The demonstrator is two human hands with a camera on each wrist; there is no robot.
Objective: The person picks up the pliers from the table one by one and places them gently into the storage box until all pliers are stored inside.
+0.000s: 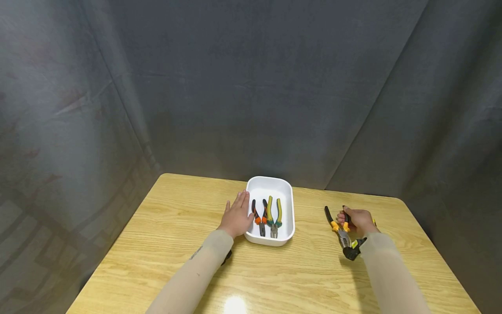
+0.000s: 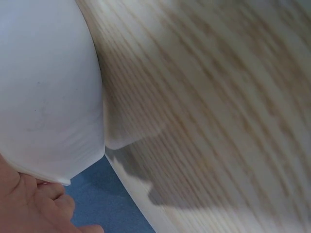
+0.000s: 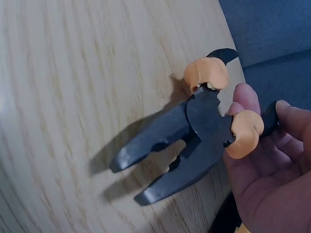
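Three pairs of pliers and one white tray (image 1: 276,186) are seen on or above one tabletop (image 1: 188,218). Two pairs are contained in the tray, side by side with spread handles: orange-and-black pliers (image 1: 262,227) at left, yellow-green pliers (image 1: 274,229) at right. The third, black-and-yellow pliers (image 1: 343,238), is held above the tabletop, well apart from the tray's right side.

The left hand (image 1: 236,218) is laid against the tray's left wall; its fingers are extended forward, and the rim is touched. By the right hand (image 1: 358,220), one handle of the third pair is gripped between thumb and fingers; the jaws are parted and directed toward the person. Both forearms are extended forward in light sleeves (image 1: 192,279).
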